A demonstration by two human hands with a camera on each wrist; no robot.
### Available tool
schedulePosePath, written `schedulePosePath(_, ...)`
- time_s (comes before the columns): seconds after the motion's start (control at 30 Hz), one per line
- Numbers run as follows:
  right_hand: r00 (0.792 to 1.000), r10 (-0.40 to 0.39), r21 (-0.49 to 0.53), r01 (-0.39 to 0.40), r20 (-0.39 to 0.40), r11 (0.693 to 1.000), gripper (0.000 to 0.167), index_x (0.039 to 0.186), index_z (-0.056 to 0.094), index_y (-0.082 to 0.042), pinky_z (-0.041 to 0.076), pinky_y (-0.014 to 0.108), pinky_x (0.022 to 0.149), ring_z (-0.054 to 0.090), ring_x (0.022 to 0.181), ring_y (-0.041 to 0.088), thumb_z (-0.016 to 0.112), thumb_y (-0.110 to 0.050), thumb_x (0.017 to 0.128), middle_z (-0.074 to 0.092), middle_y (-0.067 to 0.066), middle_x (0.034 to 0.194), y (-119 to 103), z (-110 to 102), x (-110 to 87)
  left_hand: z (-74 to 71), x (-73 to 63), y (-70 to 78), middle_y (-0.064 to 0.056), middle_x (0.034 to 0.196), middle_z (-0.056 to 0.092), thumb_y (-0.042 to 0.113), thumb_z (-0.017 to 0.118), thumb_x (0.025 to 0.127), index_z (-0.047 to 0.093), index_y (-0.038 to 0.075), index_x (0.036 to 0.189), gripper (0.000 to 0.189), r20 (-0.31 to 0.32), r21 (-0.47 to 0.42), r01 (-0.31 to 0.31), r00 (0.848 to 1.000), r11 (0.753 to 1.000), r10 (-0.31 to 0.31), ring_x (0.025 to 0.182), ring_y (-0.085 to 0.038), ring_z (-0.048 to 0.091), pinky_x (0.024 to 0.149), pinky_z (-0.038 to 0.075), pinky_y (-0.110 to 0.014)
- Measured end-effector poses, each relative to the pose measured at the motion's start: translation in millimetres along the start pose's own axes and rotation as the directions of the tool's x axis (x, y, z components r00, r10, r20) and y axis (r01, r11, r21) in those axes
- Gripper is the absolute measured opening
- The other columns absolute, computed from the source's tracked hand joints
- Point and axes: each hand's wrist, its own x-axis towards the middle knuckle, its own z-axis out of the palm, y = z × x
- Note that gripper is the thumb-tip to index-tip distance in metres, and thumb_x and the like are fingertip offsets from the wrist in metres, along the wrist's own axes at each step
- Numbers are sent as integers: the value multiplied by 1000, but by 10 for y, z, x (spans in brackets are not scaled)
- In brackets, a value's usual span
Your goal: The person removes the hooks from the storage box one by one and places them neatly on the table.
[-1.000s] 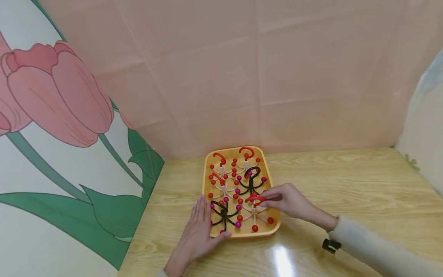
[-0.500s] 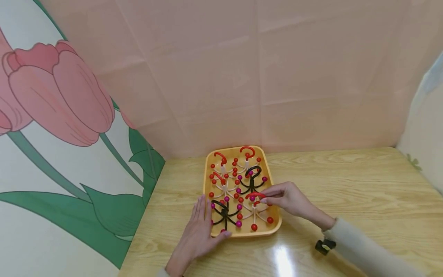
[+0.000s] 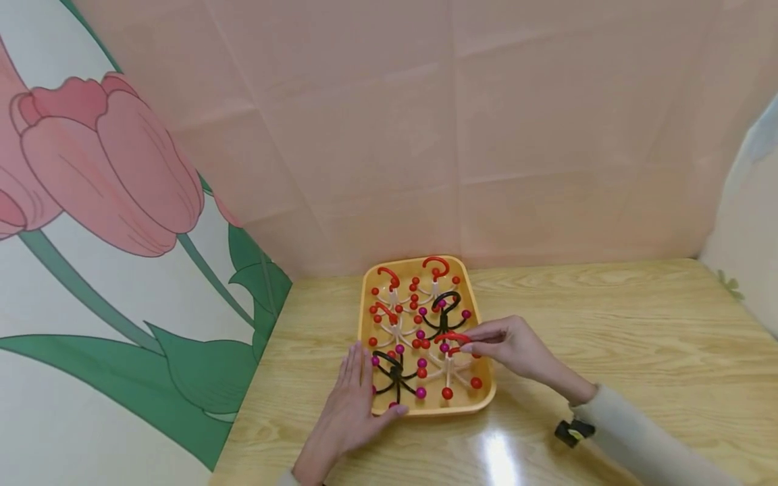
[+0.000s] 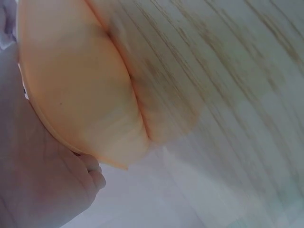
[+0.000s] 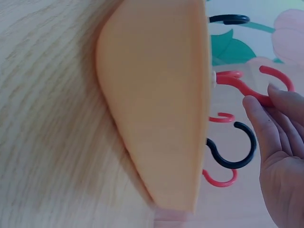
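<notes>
My right hand pinches the red hook of a white, many-armed hanger with red balls on its arm ends, over the front right of a yellow tray. The right wrist view shows thumb and fingers on that curved red hook, above the tray's rim. My left hand lies along the tray's left side, fingers straight and thumb at the front rim. In the left wrist view the tray wall stands beside that hand.
More hangers share the tray: a black one at front left, another black one behind the held one, and several white ones with red hooks. The tray sits on a wooden table before a pinkish cloth. Tulips decorate the left wall.
My right hand has risen slightly with the red hook, and the white hanger's red balls have shifted up a little with it. The left hand has stayed at the tray.
</notes>
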Motion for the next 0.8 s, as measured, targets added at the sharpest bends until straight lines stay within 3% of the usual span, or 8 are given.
schedulePosePath(0.23,1000,-13,13,13,-21,1000,24,111,80,0,66,44,76,80,82,11,81,-15,93,83,13,101,-101,-53,-10,0,2,-10,-15,176,-14,91,41,89,6,4,168,122,-5,0,-7,1000,1000,7,167,-34,-3,135,11,-50)
schedulePosePath(0.47,998,-24,10,24,-64,1000,26,115,80,-2,67,36,77,80,85,10,80,-16,93,83,11,103,-195,-140,-23,14,7,-12,-14,176,-15,91,40,89,6,5,169,122,1,0,-3,1000,1000,3,167,-32,-6,135,12,-49)
schedulePosePath(0.63,994,0,-10,-2,-109,1000,30,117,80,-3,65,25,77,81,88,13,81,-20,93,83,10,105,-286,-219,-35,15,5,-17,-14,176,-15,91,41,90,7,5,169,121,-11,10,-6,1000,1000,6,167,-33,-5,135,12,-50)
schedulePosePath(0.8,988,20,-35,-25,-156,999,31,117,81,-8,64,24,77,81,88,18,82,-27,92,84,5,105,-324,-320,-50,41,-3,-19,-12,175,-18,90,42,90,7,6,169,121,-33,-5,-12,999,1000,12,166,-31,-7,135,12,-49)
